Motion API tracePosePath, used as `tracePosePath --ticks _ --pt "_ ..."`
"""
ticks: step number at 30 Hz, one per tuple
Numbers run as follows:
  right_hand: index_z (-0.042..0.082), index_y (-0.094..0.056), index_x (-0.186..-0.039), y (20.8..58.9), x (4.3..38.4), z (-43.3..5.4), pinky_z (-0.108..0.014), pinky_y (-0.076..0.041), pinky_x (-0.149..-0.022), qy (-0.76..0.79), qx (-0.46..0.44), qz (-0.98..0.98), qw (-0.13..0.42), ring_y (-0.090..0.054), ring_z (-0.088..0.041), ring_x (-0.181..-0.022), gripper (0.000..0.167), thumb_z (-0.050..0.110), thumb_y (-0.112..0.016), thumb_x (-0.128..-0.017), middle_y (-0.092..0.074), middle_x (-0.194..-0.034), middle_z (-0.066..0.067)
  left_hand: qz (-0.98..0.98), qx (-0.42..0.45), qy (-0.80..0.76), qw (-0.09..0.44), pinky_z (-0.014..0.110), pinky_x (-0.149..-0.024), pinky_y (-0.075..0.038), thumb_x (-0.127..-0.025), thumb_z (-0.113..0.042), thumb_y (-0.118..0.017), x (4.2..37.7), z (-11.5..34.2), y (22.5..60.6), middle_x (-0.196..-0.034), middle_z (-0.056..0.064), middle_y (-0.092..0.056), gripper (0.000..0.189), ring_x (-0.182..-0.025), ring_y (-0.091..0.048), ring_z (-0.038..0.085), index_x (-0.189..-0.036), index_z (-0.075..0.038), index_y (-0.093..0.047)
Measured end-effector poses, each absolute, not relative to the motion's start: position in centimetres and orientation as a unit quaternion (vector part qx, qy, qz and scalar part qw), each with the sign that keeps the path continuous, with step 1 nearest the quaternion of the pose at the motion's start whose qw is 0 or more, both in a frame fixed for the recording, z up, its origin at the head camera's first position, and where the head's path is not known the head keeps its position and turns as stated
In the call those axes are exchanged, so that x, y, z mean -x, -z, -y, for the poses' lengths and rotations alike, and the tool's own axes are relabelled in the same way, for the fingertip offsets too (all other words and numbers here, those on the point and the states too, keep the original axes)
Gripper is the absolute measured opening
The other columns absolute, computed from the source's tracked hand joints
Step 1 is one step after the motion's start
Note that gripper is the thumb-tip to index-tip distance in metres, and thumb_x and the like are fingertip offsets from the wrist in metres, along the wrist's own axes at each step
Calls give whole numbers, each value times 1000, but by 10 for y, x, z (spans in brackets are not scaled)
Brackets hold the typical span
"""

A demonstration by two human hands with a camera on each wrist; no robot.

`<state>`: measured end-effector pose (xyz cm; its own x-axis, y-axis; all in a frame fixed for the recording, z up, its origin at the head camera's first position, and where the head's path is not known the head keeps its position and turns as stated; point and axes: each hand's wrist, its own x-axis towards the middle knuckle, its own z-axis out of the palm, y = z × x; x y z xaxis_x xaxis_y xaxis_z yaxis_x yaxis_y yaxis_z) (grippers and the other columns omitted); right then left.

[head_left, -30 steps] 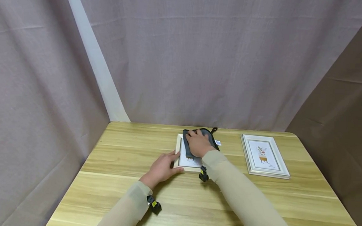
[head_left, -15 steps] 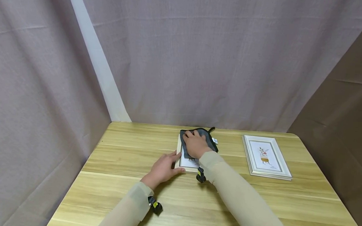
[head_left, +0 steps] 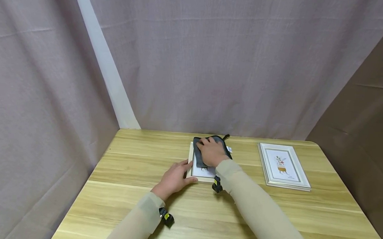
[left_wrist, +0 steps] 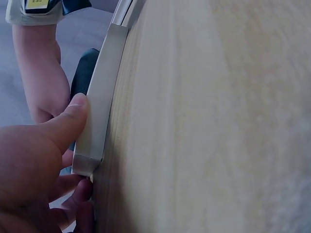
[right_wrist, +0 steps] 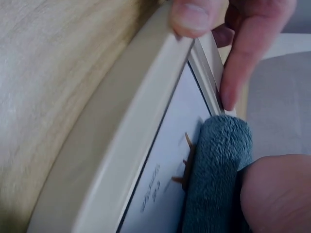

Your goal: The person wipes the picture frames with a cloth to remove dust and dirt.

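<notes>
A cream picture frame (head_left: 203, 179) with a white picture lies face up near the table's far edge. My left hand (head_left: 174, 178) grips its near left corner, thumb (left_wrist: 73, 116) along the near side and fingers at the left side. On the picture, my right hand (head_left: 211, 152) presses a grey-blue cloth (head_left: 199, 160) with spread fingers. The cloth has a black border, a hanging loop and a white tag. It hides the picture's upper part. In the right wrist view the cloth (right_wrist: 218, 170) forms a thick, rounded fold over the drawing's brown legs.
A second pale picture frame (head_left: 281, 167), showing a plant in an orange pot, lies at the right of the wooden table (head_left: 204, 218). Grey curtains (head_left: 206, 70) hang close behind the table and at its left; a brown one (head_left: 362, 115) hangs at its right.
My right hand slid the cloth a little left over the picture, then back right. My left hand keeps its grip on the frame's corner. The whole head view has shifted slightly.
</notes>
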<state>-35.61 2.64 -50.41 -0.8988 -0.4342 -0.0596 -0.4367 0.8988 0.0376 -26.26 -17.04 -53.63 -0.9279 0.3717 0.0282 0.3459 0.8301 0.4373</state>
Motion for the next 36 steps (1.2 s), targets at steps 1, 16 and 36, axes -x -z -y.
tracePosePath --ticks 1,16,36 --pt "21 -50 -167 503 355 -29 -70 -42 -116 -21 223 -974 23 -39 -38 -154 50 24 -50 -117 -41 -173 -6 -956 -188 -224 28 56 -118 -46 -99 -56 -79 263 170 536 -166 17 -51 82 -146 -52 45 -164 -12 -53" --pt "15 -59 -161 497 354 -74 -63 -53 -107 14 208 -978 17 -49 -41 -144 52 35 -63 -113 -50 -165 -13 -955 -181 -231 29 56 -119 -45 -99 -56 -78 264 175 537 -166 17 -51 82 -147 -51 44 -165 -13 -53" --pt "7 -75 -142 499 353 -83 -49 -47 -108 33 235 -971 9 -58 -34 -125 36 26 -64 -113 -63 -144 -11 -956 -185 -229 23 54 -125 -38 -99 -58 -77 269 177 542 -166 17 -51 83 -150 -50 41 -166 -15 -52"
